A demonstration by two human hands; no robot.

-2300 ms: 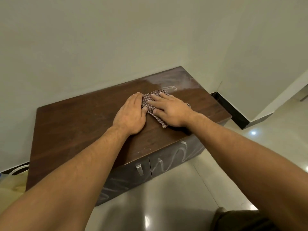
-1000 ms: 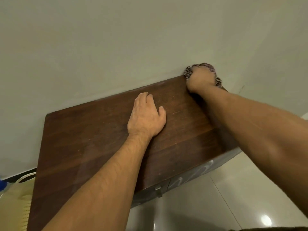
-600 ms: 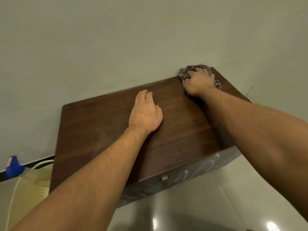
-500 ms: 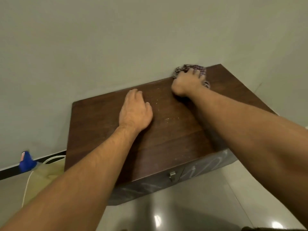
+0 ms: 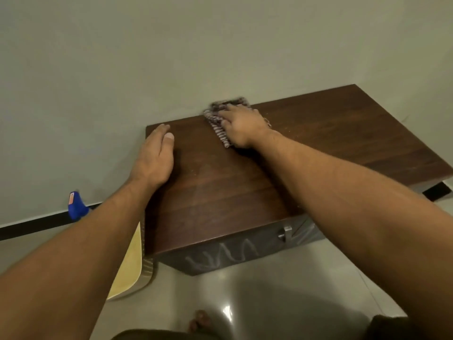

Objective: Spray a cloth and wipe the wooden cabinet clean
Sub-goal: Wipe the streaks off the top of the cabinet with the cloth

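Observation:
A low dark wooden cabinet [image 5: 331,143] stands against a pale wall. A checked cloth [image 5: 218,119] lies flat on its top near the back edge. My right hand [image 5: 242,126] presses down on the cloth, fingers spread over it, so much of the cloth is hidden. My left hand [image 5: 157,155] rests flat on the cabinet's left edge with nothing in it. A blue spray bottle head [image 5: 74,204] shows on the floor to the left, by the wall; its body is hidden behind my left forearm.
The cabinet's dark front [image 5: 220,258] has smeared white marks and a metal handle [image 5: 285,233]. A yellow bag-like object [image 5: 130,266] leans beside the cabinet's left side. Glossy floor tiles [image 5: 269,303] lie below, with my bare toes [image 5: 199,320] near the bottom edge.
My right hand has slid the cloth leftward along the back edge from the far right corner. My left hand has shifted to the cabinet's left edge. The view has panned left, revealing the spray bottle.

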